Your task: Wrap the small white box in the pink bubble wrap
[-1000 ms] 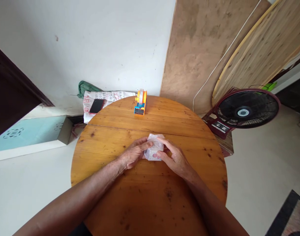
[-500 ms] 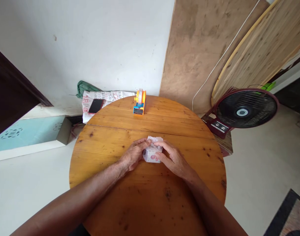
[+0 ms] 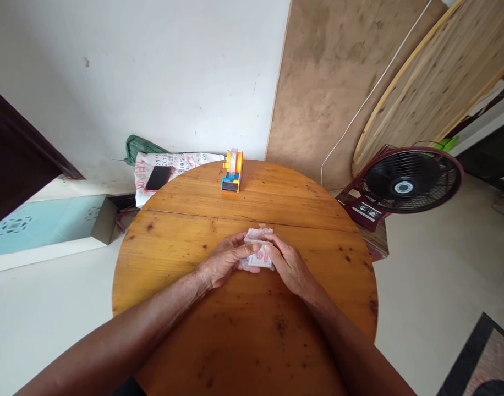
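Note:
Over the middle of the round wooden table, both my hands hold a small white box in bubble wrap with red print on its face. My left hand grips its left side, the thumb lying across the front. On the other side my right hand has its thumb on the printed face and its fingers at the upper right edge. A flap of the bubble wrap stands up behind the box. My fingers hide parts of its sides and back.
An orange and blue tape dispenser stands near the table's far edge. Beyond the left rim, a phone lies on a printed white sack. A dark red fan stands to the right of the table.
My left thumb has moved down onto the front of the box, and my right thumb has shifted up. The wrapped box has tilted, showing its red print differently. The view has shifted slightly.

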Motion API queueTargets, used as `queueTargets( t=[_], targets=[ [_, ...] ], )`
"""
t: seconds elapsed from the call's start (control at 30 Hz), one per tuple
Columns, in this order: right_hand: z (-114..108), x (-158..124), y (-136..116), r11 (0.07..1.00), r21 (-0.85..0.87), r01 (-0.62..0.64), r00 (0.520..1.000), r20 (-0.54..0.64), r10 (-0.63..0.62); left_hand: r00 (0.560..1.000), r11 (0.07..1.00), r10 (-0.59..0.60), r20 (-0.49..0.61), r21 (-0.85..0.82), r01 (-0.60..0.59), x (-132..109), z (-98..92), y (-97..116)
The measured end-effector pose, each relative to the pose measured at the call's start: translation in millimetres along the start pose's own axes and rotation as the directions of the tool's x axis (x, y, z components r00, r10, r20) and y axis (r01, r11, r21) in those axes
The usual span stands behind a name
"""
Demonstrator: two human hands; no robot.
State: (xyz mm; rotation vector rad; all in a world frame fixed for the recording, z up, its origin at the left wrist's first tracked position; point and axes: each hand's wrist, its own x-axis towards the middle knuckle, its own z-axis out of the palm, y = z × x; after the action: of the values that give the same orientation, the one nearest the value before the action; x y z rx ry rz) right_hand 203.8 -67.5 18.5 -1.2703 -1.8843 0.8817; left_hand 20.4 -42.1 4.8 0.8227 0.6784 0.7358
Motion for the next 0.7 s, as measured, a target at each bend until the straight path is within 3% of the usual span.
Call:
queueTargets(
  t=[0.3,0.53,0.7],
  targets=[
    [4.5,-2.4,-0.4,0.994,-0.055,0.096,0.990,-0.098,-0.101,0.999,0.999,-0.023,-0.029,-0.036,0.022,0.2,-2.0,2.9],
    [11.3,-9.4,0.0,0.999,0.028,0.019,0.973,-0.232,-0.012,1.000,0.990,0.027,-0.005,-0.141,-0.027,-2.4,4.4,4.3],
    [13.1,-10.7,2.7,0.999,0.028,-0.027,0.971,-0.236,0.033,1.000,0.988,0.021,0.003,-0.155,-0.020,-2.2,5.2,5.3]
  ],
)
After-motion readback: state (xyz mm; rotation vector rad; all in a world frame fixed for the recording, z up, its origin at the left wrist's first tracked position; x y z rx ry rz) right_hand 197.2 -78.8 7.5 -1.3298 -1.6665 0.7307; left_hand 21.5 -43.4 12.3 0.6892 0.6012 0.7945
